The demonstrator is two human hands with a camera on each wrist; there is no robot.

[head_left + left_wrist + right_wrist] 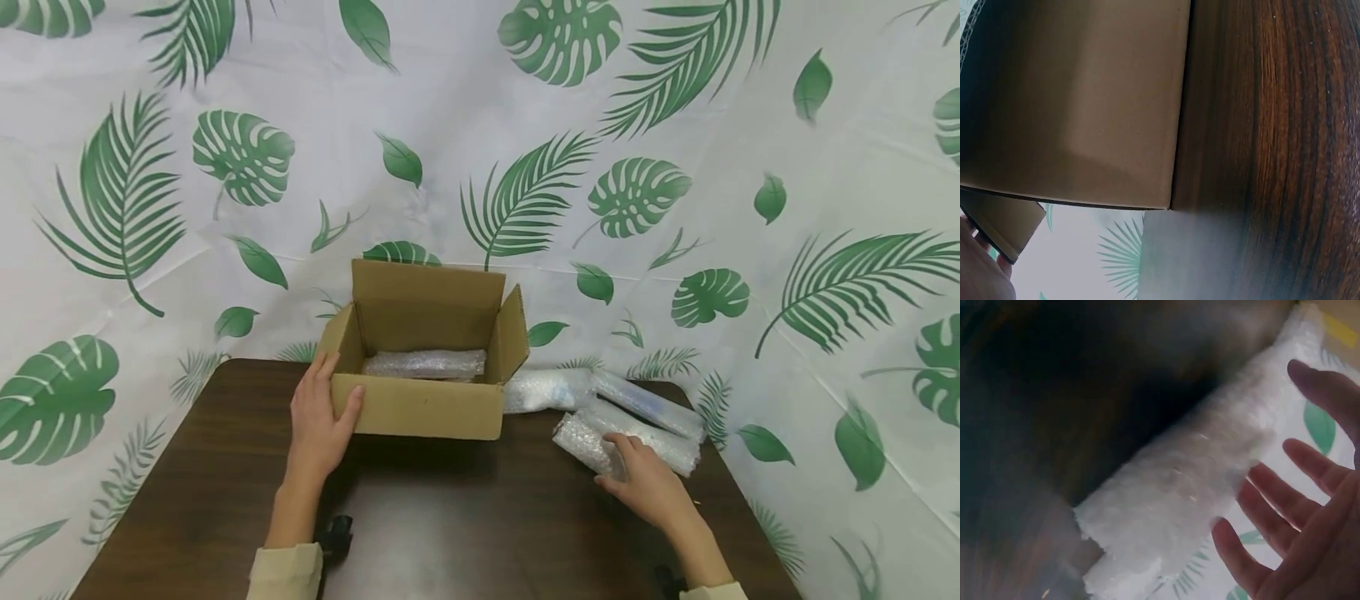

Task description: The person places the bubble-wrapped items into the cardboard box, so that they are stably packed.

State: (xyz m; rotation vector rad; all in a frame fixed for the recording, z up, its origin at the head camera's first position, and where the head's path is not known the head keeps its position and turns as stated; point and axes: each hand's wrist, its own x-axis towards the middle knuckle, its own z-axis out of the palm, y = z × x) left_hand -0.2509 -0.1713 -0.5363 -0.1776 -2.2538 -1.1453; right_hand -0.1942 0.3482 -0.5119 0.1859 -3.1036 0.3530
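Gripping one cardboard box (427, 408) at its near-left corner is the left hand (322, 417); the right hand (647, 487), fingers spread, is at the nearest of four bubble-wrapped packets (583, 442) on the desk (450, 517); one inner packet (429, 363) shows.

Pale beige sleeves (285, 573) with small black cameras (337, 537) at both wrists
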